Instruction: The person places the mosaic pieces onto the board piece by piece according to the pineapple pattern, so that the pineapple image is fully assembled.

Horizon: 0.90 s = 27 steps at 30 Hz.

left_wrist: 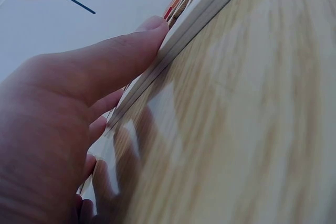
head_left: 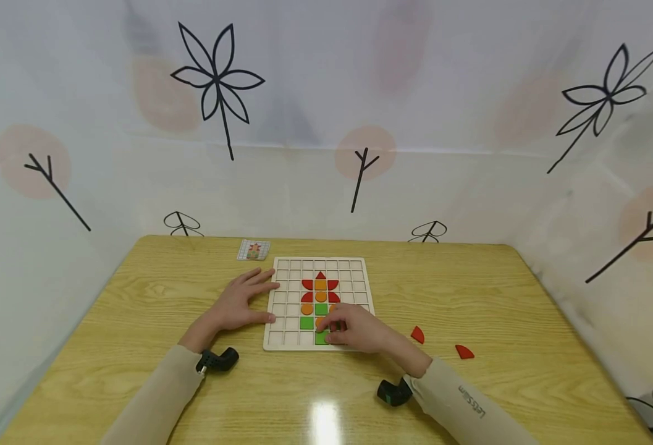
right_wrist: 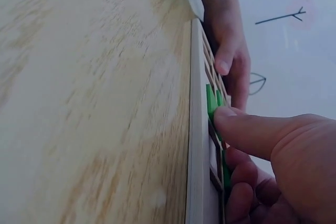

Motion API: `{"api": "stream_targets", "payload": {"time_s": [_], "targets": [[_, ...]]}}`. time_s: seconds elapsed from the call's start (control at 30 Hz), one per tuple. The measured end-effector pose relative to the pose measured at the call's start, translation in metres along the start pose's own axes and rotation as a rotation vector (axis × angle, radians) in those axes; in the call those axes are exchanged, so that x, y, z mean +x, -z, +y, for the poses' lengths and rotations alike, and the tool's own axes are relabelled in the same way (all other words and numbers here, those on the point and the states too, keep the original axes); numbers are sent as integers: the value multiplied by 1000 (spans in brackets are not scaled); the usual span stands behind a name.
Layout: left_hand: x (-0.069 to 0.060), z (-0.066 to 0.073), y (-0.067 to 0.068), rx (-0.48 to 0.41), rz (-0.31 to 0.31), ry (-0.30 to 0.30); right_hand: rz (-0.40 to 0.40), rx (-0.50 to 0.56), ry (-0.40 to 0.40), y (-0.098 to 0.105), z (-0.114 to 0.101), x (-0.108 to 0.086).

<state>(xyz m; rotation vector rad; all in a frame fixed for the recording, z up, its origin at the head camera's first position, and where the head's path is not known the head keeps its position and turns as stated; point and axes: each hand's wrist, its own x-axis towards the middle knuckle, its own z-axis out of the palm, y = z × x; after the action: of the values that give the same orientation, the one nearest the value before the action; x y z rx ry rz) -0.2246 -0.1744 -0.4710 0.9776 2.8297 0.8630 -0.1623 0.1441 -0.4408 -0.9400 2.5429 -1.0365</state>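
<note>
A white gridded board lies on the table, with red, orange and green shape tiles forming a figure in its cells. My right hand is over the board's lower part, thumb and index finger pinching a green square tile in the bottom row. In the right wrist view, the thumb touches that green tile and the other fingers are curled. My left hand rests at the board's left edge, fingers spread. Its thumb touches the board's side in the left wrist view. Some tiles are hidden under the right hand.
Two red quarter-circle tiles lie on the table to the right: one red tile nearer the board, another red tile farther off. A small pattern card is behind the board's left corner. A patterned white curtain surrounds the wooden table.
</note>
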Motion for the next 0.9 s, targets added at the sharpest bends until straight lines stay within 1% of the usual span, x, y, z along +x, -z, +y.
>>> {"api": "stream_targets", "payload": {"time_s": [0.07,0.2,0.27,0.37,0.43,0.5,0.63,0.77,0.9], "targets": [[0,0,0,0,0,1,-5,31,-11,2,0,-1],[0,1,1,-1,-7,1,-30,146,-53,9,1,-3],[0,1,1,1,-8,-1,-35,177,-67,14,1,-4],[0,0,1,2,-7,-6,-23,173,-67,23,3,-7],[0,0,1,1,-4,-9,-4,155,-63,30,8,-10],[0,-2,1,0,-1,-10,18,149,-76,38,13,-16],[1,-4,-1,5,5,-13,73,112,-123,56,29,-36],[1,-5,-1,11,1,-15,132,50,-163,75,51,-64],[0,-5,-1,9,2,-13,166,24,-207,91,70,-93]]}}
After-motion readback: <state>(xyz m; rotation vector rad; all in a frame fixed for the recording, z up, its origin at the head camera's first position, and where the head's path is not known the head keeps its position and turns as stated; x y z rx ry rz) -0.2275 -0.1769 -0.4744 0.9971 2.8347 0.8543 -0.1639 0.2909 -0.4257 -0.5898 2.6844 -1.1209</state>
